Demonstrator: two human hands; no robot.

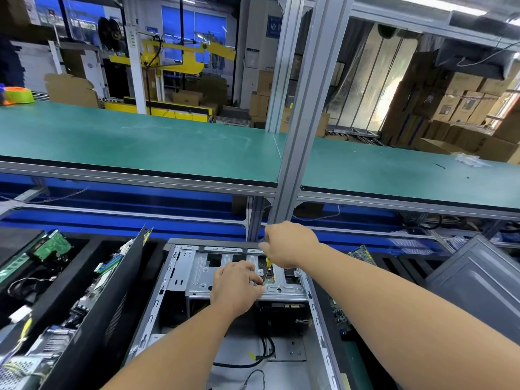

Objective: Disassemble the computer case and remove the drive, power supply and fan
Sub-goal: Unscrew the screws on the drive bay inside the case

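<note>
Both hands work a screwdriver (267, 273) inside the computer case (180, 280); no legible labels.

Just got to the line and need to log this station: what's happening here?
A person is taking apart an open computer case lying on the bench. The right hand grips a yellow-handled screwdriver, its tip down at the metal drive bracket across the case. The left hand rests on that bracket beside the tip, apparently steadying it. Black cables lie on the case floor. Bins of circuit boards sit to the left.
</note>
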